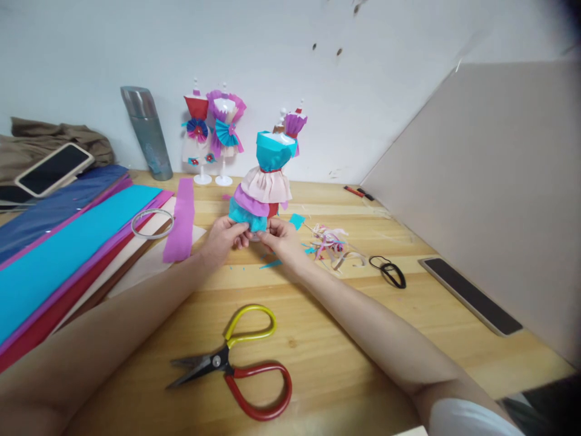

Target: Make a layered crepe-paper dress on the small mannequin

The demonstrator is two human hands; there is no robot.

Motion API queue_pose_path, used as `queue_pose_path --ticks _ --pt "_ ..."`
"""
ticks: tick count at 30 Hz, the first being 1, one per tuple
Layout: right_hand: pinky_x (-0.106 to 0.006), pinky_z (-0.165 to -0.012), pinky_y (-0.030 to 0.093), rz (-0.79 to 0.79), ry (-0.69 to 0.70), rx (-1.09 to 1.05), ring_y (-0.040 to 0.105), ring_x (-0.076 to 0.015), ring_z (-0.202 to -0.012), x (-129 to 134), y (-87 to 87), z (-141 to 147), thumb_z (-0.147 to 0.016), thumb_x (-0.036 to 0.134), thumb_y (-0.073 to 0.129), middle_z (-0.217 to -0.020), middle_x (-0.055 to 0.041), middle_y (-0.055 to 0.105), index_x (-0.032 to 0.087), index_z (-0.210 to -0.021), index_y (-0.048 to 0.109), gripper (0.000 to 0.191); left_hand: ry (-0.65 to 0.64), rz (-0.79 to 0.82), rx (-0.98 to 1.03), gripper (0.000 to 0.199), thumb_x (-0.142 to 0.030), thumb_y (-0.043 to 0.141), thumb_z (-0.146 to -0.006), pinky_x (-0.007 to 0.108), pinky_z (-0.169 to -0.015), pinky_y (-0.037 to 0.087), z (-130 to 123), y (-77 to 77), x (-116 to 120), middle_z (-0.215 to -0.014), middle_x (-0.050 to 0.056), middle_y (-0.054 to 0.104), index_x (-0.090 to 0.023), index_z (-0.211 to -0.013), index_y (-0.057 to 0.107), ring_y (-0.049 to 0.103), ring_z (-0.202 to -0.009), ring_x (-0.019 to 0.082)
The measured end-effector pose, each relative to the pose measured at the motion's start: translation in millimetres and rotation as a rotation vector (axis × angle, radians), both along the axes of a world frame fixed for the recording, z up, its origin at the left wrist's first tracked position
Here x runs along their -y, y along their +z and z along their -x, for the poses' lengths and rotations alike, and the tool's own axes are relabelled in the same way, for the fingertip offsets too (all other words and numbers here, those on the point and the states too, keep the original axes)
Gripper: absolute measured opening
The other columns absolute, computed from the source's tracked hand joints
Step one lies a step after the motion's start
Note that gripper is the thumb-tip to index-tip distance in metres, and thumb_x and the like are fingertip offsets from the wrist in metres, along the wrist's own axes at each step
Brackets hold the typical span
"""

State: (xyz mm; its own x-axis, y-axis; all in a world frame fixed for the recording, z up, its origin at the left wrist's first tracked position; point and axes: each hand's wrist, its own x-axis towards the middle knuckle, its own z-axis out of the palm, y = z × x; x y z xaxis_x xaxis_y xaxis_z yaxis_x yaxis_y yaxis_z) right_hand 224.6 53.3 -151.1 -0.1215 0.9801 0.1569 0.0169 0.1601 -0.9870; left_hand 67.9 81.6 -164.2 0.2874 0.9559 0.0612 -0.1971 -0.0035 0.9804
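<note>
A small doll-size dress form (276, 154) stands in front of me, tilted slightly. It wears a blue crepe-paper bodice and tiers of pale pink, purple and blue paper. With its fingers pinched, my left hand (227, 235) grips the left part of the blue bottom ruffle (245, 217). My right hand (280, 236) pinches the same ruffle at its right end, by the form's base. The base is mostly hidden behind my fingers. Nearer to me lie scissors (216, 362) with one yellow and one red handle, blades apart and pointing left.
Crepe-paper sheets (91, 233) with a tape roll (153, 224) cover the left side. Behind stand a bottle (147, 133) and dressed forms (196, 130). Paper scraps (333, 242), a black hair tie (393, 272) and a phone (469, 295) lie to the right, near a partition (490, 181).
</note>
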Motion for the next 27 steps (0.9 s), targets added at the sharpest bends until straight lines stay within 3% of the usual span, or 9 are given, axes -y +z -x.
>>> queue_pose_path --ticks 6,14,19,23,27 --pt "-0.026 -0.046 0.032 0.004 0.009 0.037 0.041 -0.0097 -0.045 -1.3 -5.4 -1.9 -0.070 0.045 0.074 -0.055 0.0039 0.052 0.020 -0.068 0.059 0.029 -0.036 -0.016 -0.048 0.020 -0.030 0.066 -0.069 0.020 -0.042 0.037 0.1 -2.4 -1.0 -0.049 0.001 0.060 -0.015 -0.057 0.063 0.051 -0.041 0.008" --pt "-0.024 -0.043 0.029 0.066 -0.022 0.048 0.040 -0.0082 -0.040 2.3 -1.7 -1.9 -0.066 0.043 0.071 -0.049 0.0060 0.051 0.021 -0.065 0.056 0.027 -0.089 0.013 -0.045 0.012 -0.023 0.061 -0.056 0.022 -0.042 0.038 0.7 -3.2 -2.2 -0.050 0.002 0.062 -0.015 -0.064 0.065 0.051 -0.042 0.010" --pt "-0.024 -0.043 0.029 0.087 -0.017 0.013 0.040 -0.0080 -0.039 6.0 2.5 -2.6 -0.064 0.043 0.073 -0.047 0.0065 0.052 0.021 -0.067 0.055 0.028 -0.297 0.094 0.104 0.028 -0.021 0.067 -0.053 0.026 -0.050 0.050 16.1 5.0 -7.3 -0.077 0.009 0.074 -0.016 -0.080 0.072 0.067 -0.068 0.020" --pt "-0.024 -0.044 0.031 0.089 0.005 0.027 0.041 -0.0087 -0.040 4.8 -0.4 -1.3 -0.065 0.044 0.074 -0.047 0.0062 0.052 0.021 -0.068 0.055 0.030 -0.408 0.140 0.156 0.029 -0.032 0.078 -0.064 0.028 -0.054 0.053 25.5 3.3 -13.1 -0.088 0.013 0.076 -0.016 -0.087 0.072 0.070 -0.075 0.022" --pt "-0.025 -0.042 0.028 0.069 -0.024 0.035 0.037 -0.0079 -0.039 3.7 -3.5 -0.2 -0.066 0.047 0.071 -0.046 0.0070 0.049 0.022 -0.065 0.052 0.032 -0.341 0.111 0.125 0.040 -0.049 0.086 -0.068 0.023 -0.053 0.051 22.8 -3.4 -13.4 -0.078 0.012 0.074 -0.014 -0.082 0.073 0.067 -0.067 0.017"
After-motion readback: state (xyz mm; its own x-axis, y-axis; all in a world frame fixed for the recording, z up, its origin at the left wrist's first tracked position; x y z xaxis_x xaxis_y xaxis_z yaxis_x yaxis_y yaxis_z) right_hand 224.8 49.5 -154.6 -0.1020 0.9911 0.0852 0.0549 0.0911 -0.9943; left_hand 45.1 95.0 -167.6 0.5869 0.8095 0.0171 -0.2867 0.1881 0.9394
